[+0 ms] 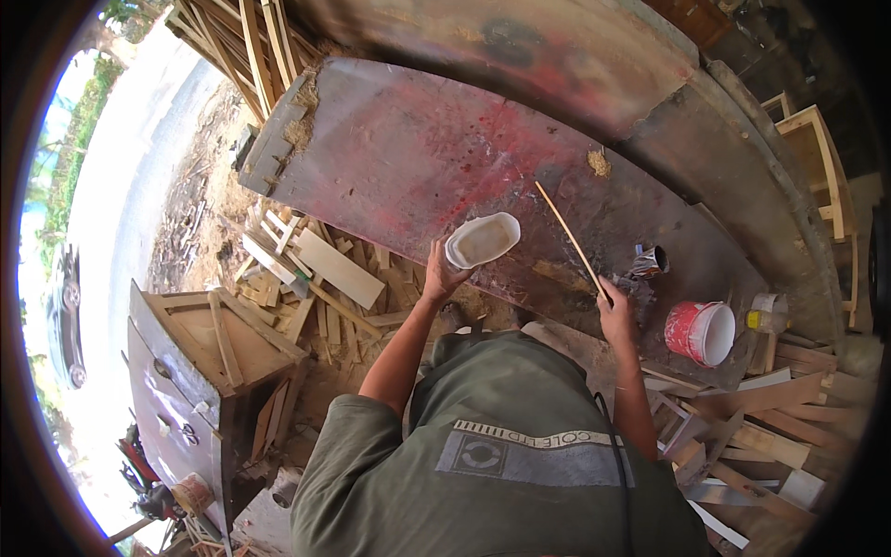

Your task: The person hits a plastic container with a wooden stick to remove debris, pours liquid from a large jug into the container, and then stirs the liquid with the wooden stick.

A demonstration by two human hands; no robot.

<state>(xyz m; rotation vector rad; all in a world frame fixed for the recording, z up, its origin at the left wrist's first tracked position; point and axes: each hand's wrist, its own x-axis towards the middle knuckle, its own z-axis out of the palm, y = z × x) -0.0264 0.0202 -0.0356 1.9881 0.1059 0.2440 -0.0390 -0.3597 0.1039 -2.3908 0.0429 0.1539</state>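
Note:
My left hand (pixel 444 273) grips the near-left side of a white plastic tub (pixel 498 223), tilted so that its inside shows. Whether the pale tan colour inside is a liquid or just the tub's bottom, I cannot tell. In my right hand (pixel 616 310) is a thin wooden stick (pixel 568 230), held by its near end. The far end of the stick points away and to the left, apart from the tub. Both hands are over the near side of a long grey work table (pixel 371 139) stained with red. A paint-smeared can (pixel 650 262) stands to the right of the stick.
A red and white bucket (pixel 687 332) and a clear plastic container (pixel 768 314) are at the table's right end. A small sawdust heap (pixel 599 164) lies farther back. Wood offcuts (pixel 339 269) pile up at left and lower right (pixel 770 441). A wooden cabinet (pixel 218 343) stands lower left.

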